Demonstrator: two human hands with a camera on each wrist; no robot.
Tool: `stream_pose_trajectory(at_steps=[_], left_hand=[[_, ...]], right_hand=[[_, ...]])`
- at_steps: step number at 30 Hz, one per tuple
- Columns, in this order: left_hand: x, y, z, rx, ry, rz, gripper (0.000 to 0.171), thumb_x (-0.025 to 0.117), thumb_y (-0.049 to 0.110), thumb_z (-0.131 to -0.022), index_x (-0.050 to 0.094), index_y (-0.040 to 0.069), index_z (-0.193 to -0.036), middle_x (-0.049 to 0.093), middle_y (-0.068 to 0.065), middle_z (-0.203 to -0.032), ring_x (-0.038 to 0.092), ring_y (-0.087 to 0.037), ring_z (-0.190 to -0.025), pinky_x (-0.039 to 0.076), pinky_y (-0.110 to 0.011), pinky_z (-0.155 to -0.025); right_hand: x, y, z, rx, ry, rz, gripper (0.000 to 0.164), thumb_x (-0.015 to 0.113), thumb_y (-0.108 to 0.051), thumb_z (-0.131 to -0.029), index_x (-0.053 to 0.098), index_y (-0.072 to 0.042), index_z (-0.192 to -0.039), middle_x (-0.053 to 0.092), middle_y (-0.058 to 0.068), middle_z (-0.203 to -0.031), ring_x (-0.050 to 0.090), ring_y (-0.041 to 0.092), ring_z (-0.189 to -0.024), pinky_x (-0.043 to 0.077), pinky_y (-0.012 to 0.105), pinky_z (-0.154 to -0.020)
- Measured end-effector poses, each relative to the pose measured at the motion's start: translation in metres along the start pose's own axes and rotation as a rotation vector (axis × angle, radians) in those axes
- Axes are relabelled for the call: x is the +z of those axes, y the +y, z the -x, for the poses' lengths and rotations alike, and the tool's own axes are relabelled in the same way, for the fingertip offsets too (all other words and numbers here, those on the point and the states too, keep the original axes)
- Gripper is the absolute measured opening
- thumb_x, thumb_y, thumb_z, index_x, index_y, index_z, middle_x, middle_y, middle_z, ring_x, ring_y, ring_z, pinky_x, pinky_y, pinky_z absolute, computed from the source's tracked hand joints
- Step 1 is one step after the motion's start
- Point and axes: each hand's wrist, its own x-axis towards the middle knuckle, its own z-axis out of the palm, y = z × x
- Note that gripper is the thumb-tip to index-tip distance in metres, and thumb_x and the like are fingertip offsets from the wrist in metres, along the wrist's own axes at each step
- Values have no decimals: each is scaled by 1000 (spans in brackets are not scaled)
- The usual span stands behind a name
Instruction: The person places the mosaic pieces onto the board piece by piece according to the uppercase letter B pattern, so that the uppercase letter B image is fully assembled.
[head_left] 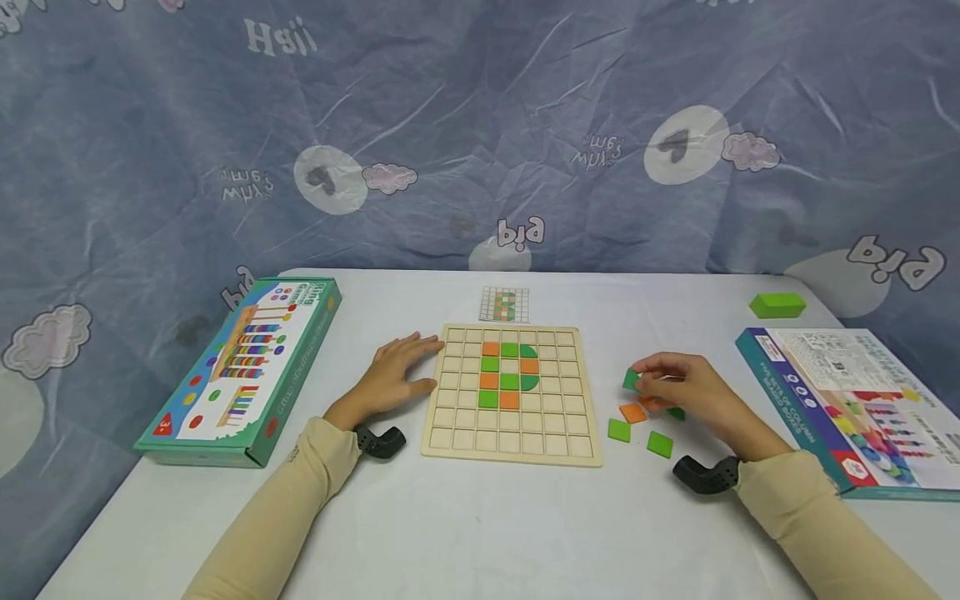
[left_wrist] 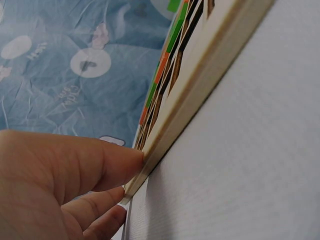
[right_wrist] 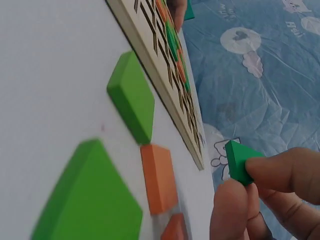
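The right hand [head_left: 686, 383] pinches a small dark green tile [right_wrist: 239, 157] between thumb and fingertips, raised to the right of the board. Below and in front of this hand lie light green square tiles [head_left: 618, 430], an orange tile [head_left: 633, 412] and a dark green tile [head_left: 677, 413] partly hidden by the fingers. The left hand [head_left: 390, 371] has its fingers spread, thumb and fingertips at the left edge of the wooden grid board [head_left: 555, 425]. Orange squares, green squares and rounded dark green tiles fill part of its upper middle, around one bare cell.
Behind the board lies a small printed pattern card [head_left: 505, 317]. A green toy box [head_left: 240, 367] flanks the left side, another boxed toy [head_left: 862, 408] the right. A bright green block [head_left: 777, 306] sits at the back right, before a hanging blue cloth [head_left: 450, 125].
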Motion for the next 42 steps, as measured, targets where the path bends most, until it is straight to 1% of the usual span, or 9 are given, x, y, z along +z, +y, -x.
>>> stream_pose_trajectory(at_steps=[4, 10, 12, 17, 24, 27, 33, 42], left_hand=[[-1, 1, 0, -4, -6, -1, 70, 69, 24, -95, 52, 6, -160, 45, -16, -169, 26, -42, -162, 12, -65, -130], [0, 0, 0, -6, -7, -3, 70, 69, 24, -95, 53, 6, -160, 45, -16, -169, 26, -42, -162, 12, -64, -130], [0, 0, 0, -1, -1, -4, 69, 69, 24, -94, 53, 6, -159, 45, -16, -168, 27, -42, -162, 13, -65, -130], [1, 0, 0, 0, 1, -6, 69, 68, 25, -94, 53, 6, -159, 46, -16, -168, 27, -42, -162, 13, -66, -130], [-1, 1, 0, -2, -5, -8, 69, 68, 25, -95, 53, 6, -159, 46, -17, -168, 28, -43, -162, 13, -66, -130], [-2, 2, 0, -1, -3, -11, 69, 68, 25, -95, 53, 5, -159, 46, -17, -168, 28, -43, -162, 13, -66, -130], [-2, 1, -1, -1, -1, -8, 68, 68, 24, -95, 53, 5, -159, 46, -18, -168, 28, -43, -161, 13, -66, -130], [-2, 2, 0, 0, -3, -5, 68, 68, 24, -96, 53, 5, -159, 46, -18, -167, 28, -43, -161, 13, -66, -130]], right_hand=[[9, -7, -4, -2, -34, 2, 40, 69, -9, -104, 61, 16, -135, 73, 4, -96, 71, 14, -75, 62, 28, -70], [21, -18, -10, 2, -80, 11, 39, 70, -12, -104, 64, 12, -134, 75, 2, -100, 74, 17, -78, 62, 30, -67], [26, -21, -13, -10, -94, 18, 37, 71, -12, -104, 66, 11, -132, 75, 1, -98, 71, 16, -76, 59, 28, -64], [37, -27, -20, -44, -139, 1, 33, 73, -9, -102, 68, 12, -127, 72, 2, -96, 67, 14, -75, 59, 26, -66], [49, -34, -28, -44, -205, -56, 31, 72, -6, -101, 68, 13, -125, 72, 6, -97, 72, 15, -80, 65, 30, -75], [54, -36, -32, -57, -232, -61, 30, 71, -4, -100, 69, 14, -124, 72, 7, -96, 72, 15, -78, 65, 30, -75], [65, -43, -39, -43, -275, -93, 29, 70, 1, -100, 68, 18, -123, 74, 9, -93, 74, 14, -76, 64, 27, -72], [81, -53, -45, -20, -306, -66, 25, 72, 1, -99, 71, 15, -120, 73, 8, -91, 71, 12, -74, 63, 25, -71]])
